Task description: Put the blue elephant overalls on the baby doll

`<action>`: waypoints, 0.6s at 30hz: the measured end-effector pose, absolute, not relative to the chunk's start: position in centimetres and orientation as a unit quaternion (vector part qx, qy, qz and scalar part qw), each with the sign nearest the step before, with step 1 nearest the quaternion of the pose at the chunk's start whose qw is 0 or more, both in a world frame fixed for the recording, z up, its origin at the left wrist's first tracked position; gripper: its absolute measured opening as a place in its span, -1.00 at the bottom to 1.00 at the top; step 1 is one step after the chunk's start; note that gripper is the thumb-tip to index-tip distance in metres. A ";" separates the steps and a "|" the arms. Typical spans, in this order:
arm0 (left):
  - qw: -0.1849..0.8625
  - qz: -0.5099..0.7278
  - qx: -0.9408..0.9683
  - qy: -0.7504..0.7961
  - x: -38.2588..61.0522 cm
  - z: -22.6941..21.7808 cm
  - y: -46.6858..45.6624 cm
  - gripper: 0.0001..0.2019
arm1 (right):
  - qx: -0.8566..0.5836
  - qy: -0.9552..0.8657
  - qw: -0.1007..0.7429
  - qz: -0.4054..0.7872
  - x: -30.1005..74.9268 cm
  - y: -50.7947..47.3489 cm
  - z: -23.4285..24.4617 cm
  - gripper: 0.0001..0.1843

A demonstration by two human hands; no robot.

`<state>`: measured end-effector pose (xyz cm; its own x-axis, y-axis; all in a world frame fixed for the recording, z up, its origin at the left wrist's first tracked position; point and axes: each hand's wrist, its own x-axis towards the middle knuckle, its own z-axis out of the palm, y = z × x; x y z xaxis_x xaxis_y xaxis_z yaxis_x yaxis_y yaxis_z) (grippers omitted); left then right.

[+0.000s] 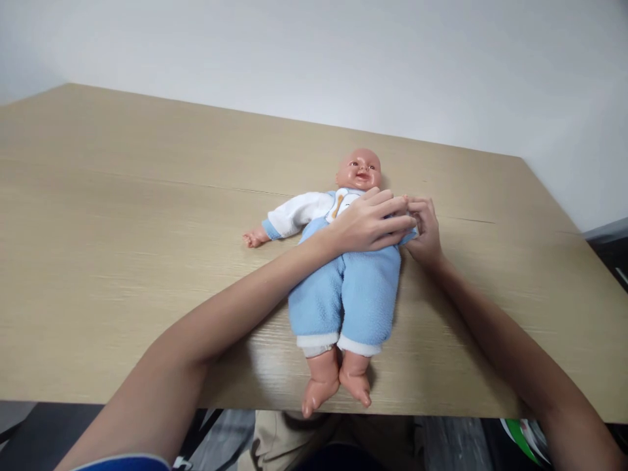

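Note:
A baby doll lies on its back on the wooden table, head away from me and bare feet at the near edge. It wears a blue and white outfit. Across its chest reaches my left hand, fingers closed over the doll's arm on the right side. My right hand is curled around that same arm from outside, gripping the sleeve, of which only a bit of blue cuff shows. Most of this arm is hidden by my hands. The doll's other arm stretches out to the left.
The light wooden table extends far to the left and back, with a seam running across it. A pale wall rises behind. Under the near edge are my legs in beige trousers and a green and white item at the right.

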<state>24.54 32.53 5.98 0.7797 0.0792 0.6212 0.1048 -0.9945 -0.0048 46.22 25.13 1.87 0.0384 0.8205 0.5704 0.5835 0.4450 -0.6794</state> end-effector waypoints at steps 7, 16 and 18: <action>0.053 -0.419 -0.906 -0.029 24.7 5.5 32.8 -0.62 | -0.428 -0.713 0.545 0.108 46.3 24.6 1.2 -0.56; 0.046 -0.430 -0.901 -0.022 24.6 5.9 32.7 -0.69 | -0.426 -0.712 0.547 0.113 46.4 24.2 1.1 -0.38; 0.031 -0.430 -0.902 -0.026 24.4 5.9 32.8 -0.71 | -0.426 -0.713 0.546 0.110 46.4 24.2 1.2 -0.36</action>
<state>24.38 32.75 5.93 0.6281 0.0198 0.7779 0.0731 -0.9968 -0.0336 46.43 24.24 1.16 -0.0415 0.7276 0.6847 0.4883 0.6126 -0.6214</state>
